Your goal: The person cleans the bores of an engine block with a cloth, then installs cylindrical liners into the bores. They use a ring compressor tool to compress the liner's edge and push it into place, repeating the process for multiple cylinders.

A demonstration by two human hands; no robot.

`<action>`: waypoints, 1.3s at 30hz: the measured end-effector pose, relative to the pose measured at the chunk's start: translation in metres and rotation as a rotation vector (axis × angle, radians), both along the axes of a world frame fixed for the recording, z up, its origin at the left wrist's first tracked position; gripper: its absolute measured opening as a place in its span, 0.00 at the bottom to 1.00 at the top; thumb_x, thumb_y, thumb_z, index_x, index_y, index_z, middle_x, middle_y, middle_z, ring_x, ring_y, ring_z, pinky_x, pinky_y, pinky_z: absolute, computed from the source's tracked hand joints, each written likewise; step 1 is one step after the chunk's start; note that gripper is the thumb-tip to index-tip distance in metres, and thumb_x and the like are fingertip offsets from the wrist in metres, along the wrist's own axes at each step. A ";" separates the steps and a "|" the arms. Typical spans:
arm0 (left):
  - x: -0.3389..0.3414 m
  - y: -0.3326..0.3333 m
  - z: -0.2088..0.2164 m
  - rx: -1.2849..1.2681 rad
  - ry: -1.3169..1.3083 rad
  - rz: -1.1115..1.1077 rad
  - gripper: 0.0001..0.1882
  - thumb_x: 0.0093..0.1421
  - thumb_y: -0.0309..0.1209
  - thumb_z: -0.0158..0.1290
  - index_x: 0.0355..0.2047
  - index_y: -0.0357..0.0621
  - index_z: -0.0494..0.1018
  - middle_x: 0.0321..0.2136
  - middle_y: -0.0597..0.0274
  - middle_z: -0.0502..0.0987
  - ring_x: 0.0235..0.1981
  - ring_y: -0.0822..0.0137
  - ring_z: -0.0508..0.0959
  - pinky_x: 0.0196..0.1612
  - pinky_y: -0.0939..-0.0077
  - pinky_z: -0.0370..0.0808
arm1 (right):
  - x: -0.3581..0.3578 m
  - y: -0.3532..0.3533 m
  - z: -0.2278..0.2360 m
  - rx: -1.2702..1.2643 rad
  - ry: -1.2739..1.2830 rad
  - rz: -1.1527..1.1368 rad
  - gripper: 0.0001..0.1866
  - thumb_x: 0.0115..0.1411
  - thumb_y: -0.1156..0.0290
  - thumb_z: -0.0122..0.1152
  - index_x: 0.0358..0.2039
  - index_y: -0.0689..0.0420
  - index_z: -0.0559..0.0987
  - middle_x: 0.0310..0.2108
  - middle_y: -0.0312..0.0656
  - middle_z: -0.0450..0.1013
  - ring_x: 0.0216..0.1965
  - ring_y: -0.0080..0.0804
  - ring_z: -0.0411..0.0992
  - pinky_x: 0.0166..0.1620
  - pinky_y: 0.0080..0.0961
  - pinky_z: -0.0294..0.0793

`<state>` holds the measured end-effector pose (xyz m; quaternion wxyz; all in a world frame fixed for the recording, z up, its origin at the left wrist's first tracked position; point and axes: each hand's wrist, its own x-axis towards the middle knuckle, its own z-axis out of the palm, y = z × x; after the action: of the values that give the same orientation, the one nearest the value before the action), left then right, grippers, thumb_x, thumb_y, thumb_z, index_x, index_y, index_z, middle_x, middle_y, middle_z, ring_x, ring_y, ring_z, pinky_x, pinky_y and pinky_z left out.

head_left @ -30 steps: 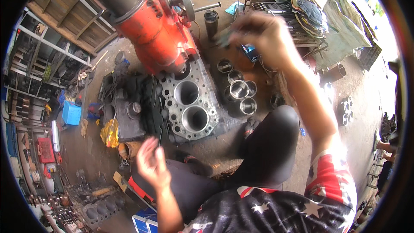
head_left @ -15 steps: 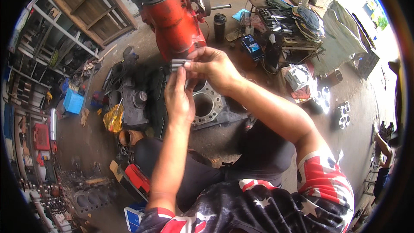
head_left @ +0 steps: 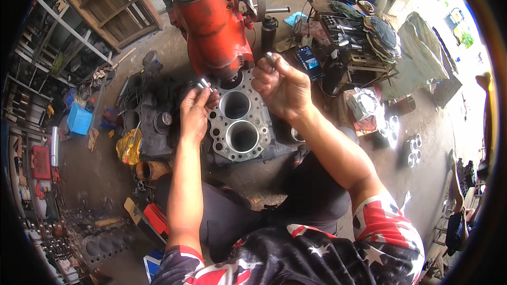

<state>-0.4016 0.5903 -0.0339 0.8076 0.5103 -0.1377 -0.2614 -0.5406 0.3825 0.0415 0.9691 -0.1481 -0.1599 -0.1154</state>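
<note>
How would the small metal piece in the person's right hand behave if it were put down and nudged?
The piece looks rounded, so it may well roll when pushed. Its grey metallic look suggests it is rigid and unlikely to bend. Since the right fingers can pinch it, it's probably light overall, though perhaps heavy for its size.

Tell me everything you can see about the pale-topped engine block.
The block looks like metal, with a flat, pale grey top face and darker sides. Smaller holes surround its wide, round bores; two show almost fully, another only partly. It lies bores-up near the middle of the view. The red machine stands over its far end; whether they touch is unclear.
</note>
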 end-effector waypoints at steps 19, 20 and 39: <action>0.030 -0.056 -0.084 0.823 -0.738 0.303 0.13 0.61 0.31 0.62 0.40 0.32 0.83 0.36 0.41 0.83 0.37 0.45 0.84 0.42 0.56 0.78 | 0.014 -0.028 -0.020 -0.585 0.633 -0.291 0.07 0.63 0.79 0.68 0.41 0.62 0.79 0.33 0.39 0.79 0.32 0.25 0.77 0.37 0.22 0.77; 0.029 -0.058 -0.085 0.819 -0.733 0.323 0.12 0.61 0.30 0.62 0.40 0.32 0.83 0.36 0.41 0.83 0.37 0.45 0.84 0.42 0.56 0.78 | 0.013 -0.028 -0.021 -0.605 0.640 -0.295 0.07 0.63 0.79 0.68 0.41 0.62 0.79 0.33 0.39 0.79 0.32 0.25 0.77 0.37 0.22 0.77; 0.028 -0.072 -0.086 0.826 -0.457 0.368 0.15 0.63 0.35 0.64 0.38 0.32 0.83 0.29 0.43 0.85 0.31 0.55 0.86 0.39 0.61 0.79 | 0.053 -0.050 -0.101 -0.772 1.008 -0.416 0.10 0.62 0.75 0.71 0.42 0.66 0.82 0.33 0.42 0.80 0.33 0.27 0.80 0.37 0.23 0.80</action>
<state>-0.3741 0.5178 -0.1201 0.5205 0.8470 -0.1039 -0.0291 -0.4875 0.3328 -0.0600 0.7603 -0.5477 0.3147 -0.1513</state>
